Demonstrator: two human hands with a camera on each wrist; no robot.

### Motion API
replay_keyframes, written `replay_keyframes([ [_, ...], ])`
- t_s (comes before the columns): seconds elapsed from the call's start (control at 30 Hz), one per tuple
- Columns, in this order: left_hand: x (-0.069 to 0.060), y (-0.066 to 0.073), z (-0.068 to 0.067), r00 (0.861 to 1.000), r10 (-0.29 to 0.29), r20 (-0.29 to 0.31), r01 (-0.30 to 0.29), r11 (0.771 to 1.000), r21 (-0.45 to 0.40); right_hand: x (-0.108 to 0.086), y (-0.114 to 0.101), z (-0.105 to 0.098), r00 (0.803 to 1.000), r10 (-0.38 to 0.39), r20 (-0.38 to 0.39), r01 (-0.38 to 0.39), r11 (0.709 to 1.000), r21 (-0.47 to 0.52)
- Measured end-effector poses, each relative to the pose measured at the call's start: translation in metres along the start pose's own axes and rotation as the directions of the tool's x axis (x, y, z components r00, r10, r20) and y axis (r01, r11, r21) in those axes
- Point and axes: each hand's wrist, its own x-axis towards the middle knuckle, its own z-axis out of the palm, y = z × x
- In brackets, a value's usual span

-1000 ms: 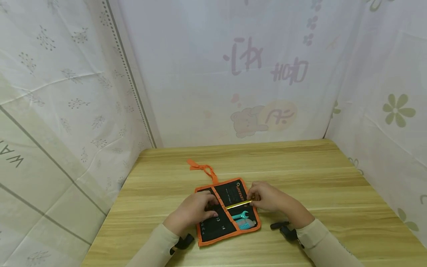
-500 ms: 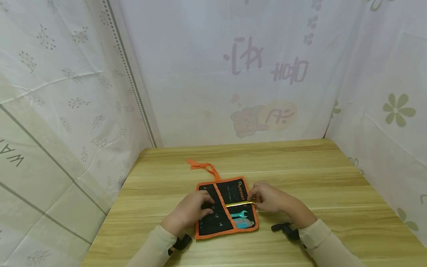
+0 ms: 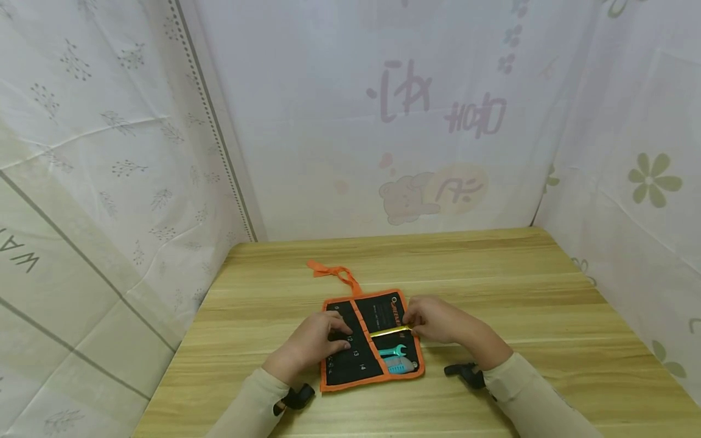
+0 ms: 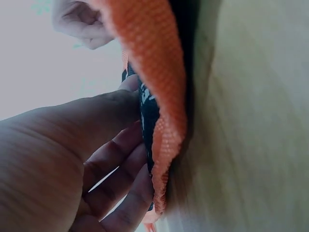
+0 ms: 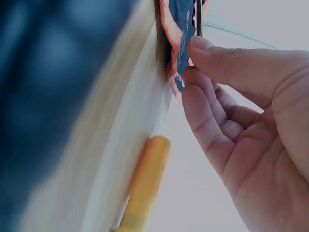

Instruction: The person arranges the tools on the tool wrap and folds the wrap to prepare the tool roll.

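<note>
Probably light, stiff, slick: slim shiny yellow metallic tool (image 3: pixel 389 332), right side of soft black orange-edged fabric pouch (image 3: pixel 347 368). Right hand (image 3: pixel 439 320) pinches tool's right end, good hold; left hand (image 3: pixel 310 342), loosely spread, touches pouch's left.

My left fingers (image 3: pixel 336 321) cover part of the run of numbers (image 3: pixel 356 353) on the black pouch (image 3: pixel 345 372). One end of the yellow strip (image 3: pixel 390 331) vanishes into the pouch, the other behind my right fingers (image 5: pixel 203 108). The turquoise wrench (image 3: pixel 392 351) is tucked partly out of sight. At my right wrist, a yellow object (image 5: pixel 147 181) is cut off below, and I can't identify the dark blue blur (image 5: pixel 63 72).
</note>
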Motion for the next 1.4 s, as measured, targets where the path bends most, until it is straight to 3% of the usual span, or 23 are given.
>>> replay_keyframes([
  [0.3,0.000,-0.001,0.002,1.000,0.008,-0.017,-0.008,1.000,-0.007,0.009,-0.012,0.003,0.999,-0.023,0.048,0.026,0.999,-0.046],
  [0.63,0.001,-0.001,0.003,1.000,0.019,-0.019,-0.019,1.000,0.014,0.020,-0.027,0.011,0.995,-0.042,0.094,0.042,0.999,0.005],
  [0.93,0.002,0.000,0.003,0.999,0.022,-0.043,-0.019,0.997,0.070,0.026,-0.032,0.015,0.995,-0.039,0.095,0.042,0.999,-0.034],
  [1.4,0.002,0.001,0.002,0.997,0.046,-0.054,-0.041,0.996,0.083,0.024,-0.034,0.017,0.996,-0.038,0.083,0.041,0.998,-0.043],
])
